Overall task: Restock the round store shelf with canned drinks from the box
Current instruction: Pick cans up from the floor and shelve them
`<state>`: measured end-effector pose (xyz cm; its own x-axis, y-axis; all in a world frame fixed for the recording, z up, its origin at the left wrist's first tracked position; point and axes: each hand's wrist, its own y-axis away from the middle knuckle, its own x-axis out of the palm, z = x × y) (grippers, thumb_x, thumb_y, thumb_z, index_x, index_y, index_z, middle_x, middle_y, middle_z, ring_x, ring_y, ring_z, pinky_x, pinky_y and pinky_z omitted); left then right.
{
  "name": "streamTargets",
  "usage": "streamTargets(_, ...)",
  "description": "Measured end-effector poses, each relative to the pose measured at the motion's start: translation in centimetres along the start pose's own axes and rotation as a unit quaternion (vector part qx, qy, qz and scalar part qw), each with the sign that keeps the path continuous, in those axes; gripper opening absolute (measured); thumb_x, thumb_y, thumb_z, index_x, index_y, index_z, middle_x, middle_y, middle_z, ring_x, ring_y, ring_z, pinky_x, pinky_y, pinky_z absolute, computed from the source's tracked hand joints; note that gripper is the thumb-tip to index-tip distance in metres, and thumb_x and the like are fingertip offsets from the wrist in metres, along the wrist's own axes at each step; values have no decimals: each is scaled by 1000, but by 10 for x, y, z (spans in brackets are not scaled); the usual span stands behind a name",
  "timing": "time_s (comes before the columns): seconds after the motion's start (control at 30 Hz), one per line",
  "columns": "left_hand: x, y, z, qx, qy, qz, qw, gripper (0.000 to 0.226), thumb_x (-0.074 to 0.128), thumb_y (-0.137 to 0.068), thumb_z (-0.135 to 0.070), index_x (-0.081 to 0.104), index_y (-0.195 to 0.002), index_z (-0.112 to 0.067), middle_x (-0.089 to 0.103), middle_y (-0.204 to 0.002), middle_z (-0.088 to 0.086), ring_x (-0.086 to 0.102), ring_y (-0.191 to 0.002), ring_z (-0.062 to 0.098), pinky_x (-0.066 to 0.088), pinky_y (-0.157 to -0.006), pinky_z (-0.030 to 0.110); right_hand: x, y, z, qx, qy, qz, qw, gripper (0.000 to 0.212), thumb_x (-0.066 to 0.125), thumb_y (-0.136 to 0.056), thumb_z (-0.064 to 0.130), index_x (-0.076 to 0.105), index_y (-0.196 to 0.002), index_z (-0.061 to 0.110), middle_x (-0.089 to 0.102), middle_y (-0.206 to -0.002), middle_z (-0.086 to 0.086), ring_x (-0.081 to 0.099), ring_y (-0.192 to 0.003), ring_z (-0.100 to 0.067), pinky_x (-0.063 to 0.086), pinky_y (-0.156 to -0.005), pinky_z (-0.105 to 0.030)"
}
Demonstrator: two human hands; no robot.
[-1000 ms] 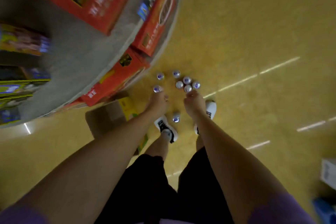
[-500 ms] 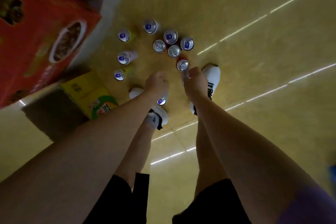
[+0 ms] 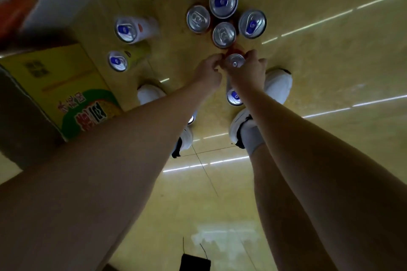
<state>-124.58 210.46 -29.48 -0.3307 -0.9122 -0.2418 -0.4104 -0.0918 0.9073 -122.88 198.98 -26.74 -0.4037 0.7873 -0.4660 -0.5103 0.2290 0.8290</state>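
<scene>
Right hand [image 3: 247, 70] curled around an upright can [image 3: 234, 61] on the floor [image 3: 330, 61], left hand [image 3: 209, 70] pinching at its rim, more cans [image 3: 222, 2] beyond the hands, yellow box [image 3: 66, 86] left of them

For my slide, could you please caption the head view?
Both hands close on a can among cans standing on the floor.

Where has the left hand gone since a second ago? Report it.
Yes: the left hand has moved right, away from the yellow cardboard box, to the silver-topped can gripped by the right hand.
</scene>
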Motion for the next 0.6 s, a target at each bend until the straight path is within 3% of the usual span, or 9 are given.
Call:
streamTargets(0.07, 1, 1, 4, -2, 13, 0, 1000, 65, 37, -66, 5, 59, -127, 0, 63, -121, 21, 59, -112, 34, 48, -90, 34, -2, -2, 0, -20, 14, 1, 1000, 64, 78, -69, 54, 57, -110, 10, 63, -109, -10, 59, -90, -24, 36, -70, -25)
streamTargets(0.13, -3, 14, -2, -19, 35, 12, 999, 62, 36, -71, 16, 57, -128, 2, 62, -122, 21, 59, -110, 37, 46, -85, 29, -11, 5, 5, -33, 46, -2, 998, 60, 80, -67, 54, 62, -103, 10, 69, -100, -9, 64, -93, -27, 38, -67, -26)
streamTargets(0.27, -18, 57, -19, -21, 25, 53, 998, 58, 31, -77, 24, 58, -124, 2, 62, -122, 22, 60, -106, 31, 44, -75, 24, -41, 42, 28, -44, 101, 3, 994, 62, 84, -66, 51, 60, -103, 7, 69, -102, -13, 64, -96, -32, 45, -72, -33)
streamTargets(0.4, -56, 124, -67, 41, -78, 32, 996, 48, 43, -83, 11, 58, -125, -7, 64, -124, 10, 58, -113, 24, 41, -80, 19, -78, 100, 66, -87, 143, 36, 985, 51, 83, -69, 39, 60, -100, 6, 69, -99, -14, 63, -97, -33, 37, -70, -29)
streamTargets(0.47, -81, 169, -99, 88, -111, 17, 990, 45, 47, -85, 4, 57, -126, -13, 64, -123, 7, 58, -112, 25, 44, -89, 26, -102, 136, 92, -108, 157, 49, 980, 50, 81, -69, 40, 60, -100, 7, 69, -99, -15, 63, -97, -34, 36, -68, -29)
streamTargets(0.6, -142, 255, -165, 157, -158, 28, 975, 51, 53, -73, -28, 58, -124, -27, 67, -116, 4, 63, -104, 26, 50, -88, 38, -167, 223, 162, -134, 148, 95, 975, 57, 81, -68, 34, 52, -111, 10, 68, -102, -14, 64, -97, -33, 37, -65, -28)
